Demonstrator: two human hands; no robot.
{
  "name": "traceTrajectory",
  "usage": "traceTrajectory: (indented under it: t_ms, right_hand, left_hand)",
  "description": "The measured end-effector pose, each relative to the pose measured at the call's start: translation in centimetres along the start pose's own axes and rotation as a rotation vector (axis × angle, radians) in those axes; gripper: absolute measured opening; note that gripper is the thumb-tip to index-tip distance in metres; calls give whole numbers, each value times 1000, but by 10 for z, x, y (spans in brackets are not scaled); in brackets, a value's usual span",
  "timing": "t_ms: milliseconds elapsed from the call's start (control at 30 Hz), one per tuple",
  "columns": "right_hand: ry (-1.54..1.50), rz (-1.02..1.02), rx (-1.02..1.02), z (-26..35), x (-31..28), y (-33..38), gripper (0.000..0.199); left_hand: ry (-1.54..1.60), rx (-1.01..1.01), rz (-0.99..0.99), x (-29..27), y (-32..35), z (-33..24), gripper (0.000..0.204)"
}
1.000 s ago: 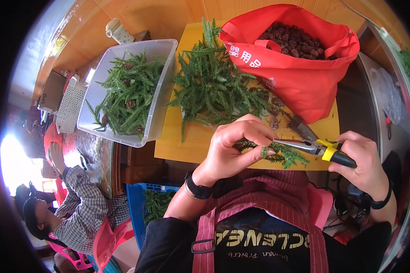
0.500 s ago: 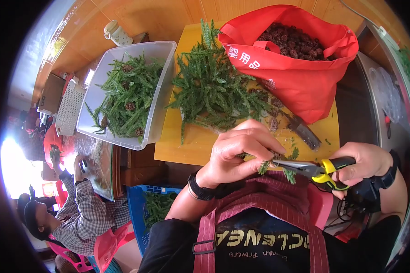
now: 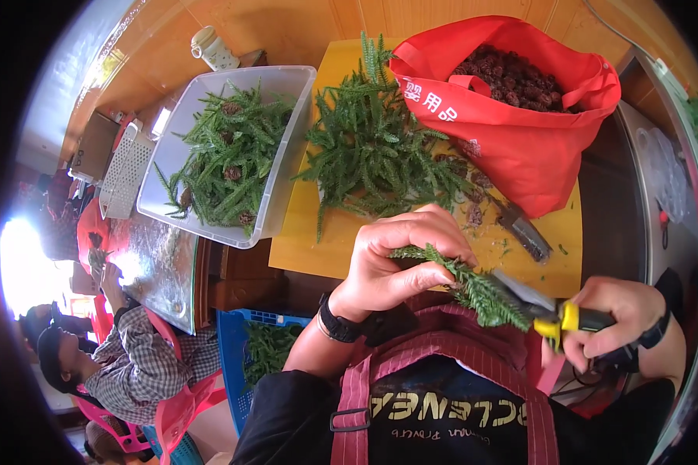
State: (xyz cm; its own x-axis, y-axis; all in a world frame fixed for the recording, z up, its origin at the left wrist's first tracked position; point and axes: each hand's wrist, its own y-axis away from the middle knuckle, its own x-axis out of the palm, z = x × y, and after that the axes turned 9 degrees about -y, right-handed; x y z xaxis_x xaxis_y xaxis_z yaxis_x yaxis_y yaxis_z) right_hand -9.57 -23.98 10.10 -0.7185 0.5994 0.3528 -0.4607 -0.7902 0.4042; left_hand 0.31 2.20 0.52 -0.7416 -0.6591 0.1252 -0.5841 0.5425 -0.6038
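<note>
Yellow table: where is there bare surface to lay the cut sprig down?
On the yellow table, a bare strip runs along the near edge, between the clear bin and the left hand. A smaller patch lies near the right corner, beside the knife, strewn with bits. The middle is crowded by the green sprig pile, the far right by the red bag.

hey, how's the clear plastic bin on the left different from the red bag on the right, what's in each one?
The clear plastic bin is a stiff rectangular box; the red bag is soft cloth with handles, slumped open. The bin holds green needle sprigs with a few cones among them; the bag holds only dark brown cones. The bin overhangs the yellow table's left edge; the bag sits on its right side. Both are open-topped.
</note>
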Motion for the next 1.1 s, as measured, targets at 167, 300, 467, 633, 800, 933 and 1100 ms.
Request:
traceTrajectory:
  t_ms: [167, 300, 467, 633, 800, 933, 1100]
  right_hand:
    - [1081, -752, -373, -1, 18, -5, 25]
    - [1265, -839, -399, -3, 19, -14, 28]
    - [1363, -859, -369, -9, 16, -18, 27]
    - [1375, -887, -371, -16, 14, -20, 27]
    - [1405, -893, -370, -19, 14, -20, 27]
    - [1440, -875, -354, -20, 13, -19, 27]
    - [1441, -868, -344, -22, 13, -18, 26]
  left_hand:
    - [-190, -85, -84, 8, -4, -3, 22]
    - [-241, -184, -107, 11, -3, -3, 16]
    - [-248, -243, -137, 15, -4, -5, 12]
    - [-258, -319, -173, 16, -4, -6, 11]
    - [-198, -389, -194, 17, -4, -3, 11]
    - [-193, -421, -190, 17, -5, -3, 12]
    - [-130, -384, -155, 15, -3, 1, 10]
